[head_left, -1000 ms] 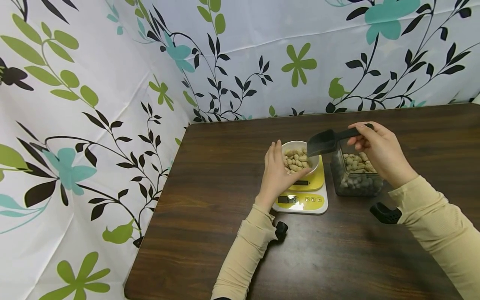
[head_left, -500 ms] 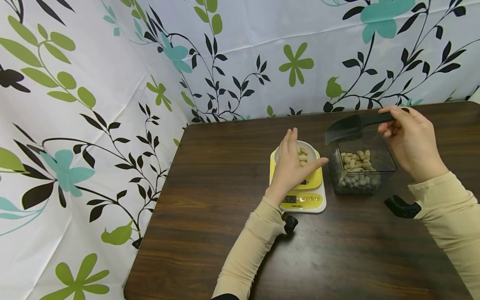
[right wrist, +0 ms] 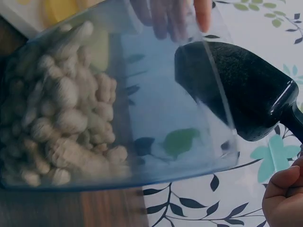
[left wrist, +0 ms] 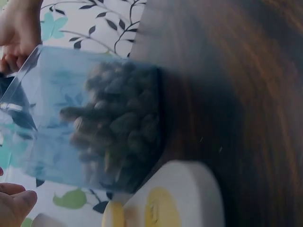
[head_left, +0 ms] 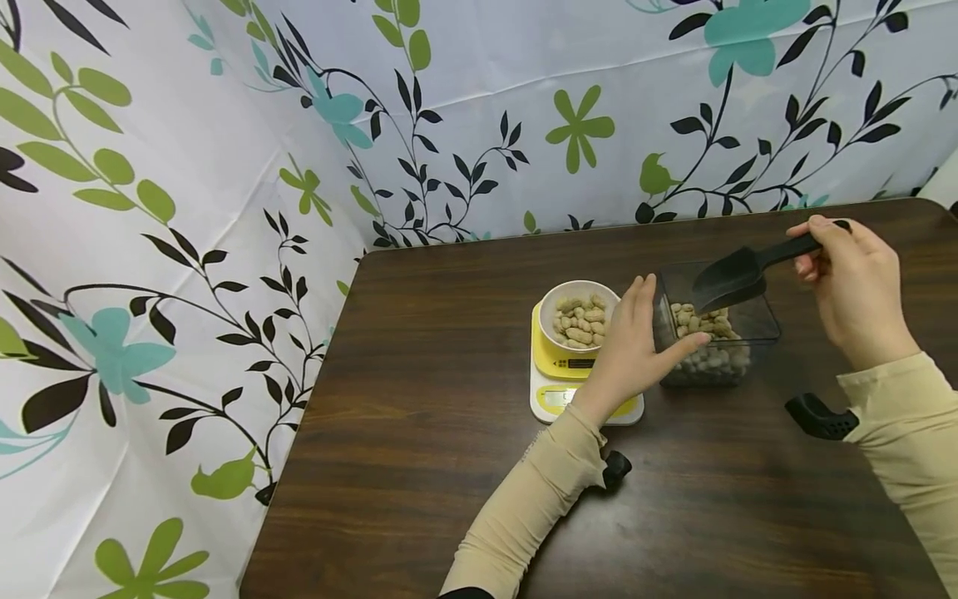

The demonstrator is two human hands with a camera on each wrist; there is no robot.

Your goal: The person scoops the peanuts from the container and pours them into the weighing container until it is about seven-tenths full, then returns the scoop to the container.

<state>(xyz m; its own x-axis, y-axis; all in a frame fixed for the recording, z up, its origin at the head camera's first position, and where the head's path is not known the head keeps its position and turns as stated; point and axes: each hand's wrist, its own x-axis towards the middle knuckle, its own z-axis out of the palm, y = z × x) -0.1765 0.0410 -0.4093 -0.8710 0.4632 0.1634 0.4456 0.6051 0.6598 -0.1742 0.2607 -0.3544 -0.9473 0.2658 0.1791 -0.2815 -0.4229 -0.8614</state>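
My right hand (head_left: 861, 287) grips the handle of a black scoop (head_left: 729, 279), its blade tilted down over the open clear container (head_left: 759, 324). In the right wrist view the scoop (right wrist: 236, 85) dips past the rim, above the unshelled peanuts (right wrist: 71, 113). With straight fingers and thumb spread, my left hand (head_left: 632, 349) is over the right side of the scale, near the container's left wall; whether it touches is unclear. A white bowl (head_left: 550, 329) of peanuts (head_left: 580, 320) stands on the yellow and white kitchen scale (head_left: 542, 395). Glare hides the display.
All of this stands on a dark brown wooden table (head_left: 419, 399). A white curtain (head_left: 464, 75) printed with leaves and flowers hangs behind it and along the left. The container stands close beside the scale.
My left hand has moved right from the bowl toward the container, uncovering the bowl. The scoop has gone from the bowl's edge rightward to above the container, still gripped by my right hand.
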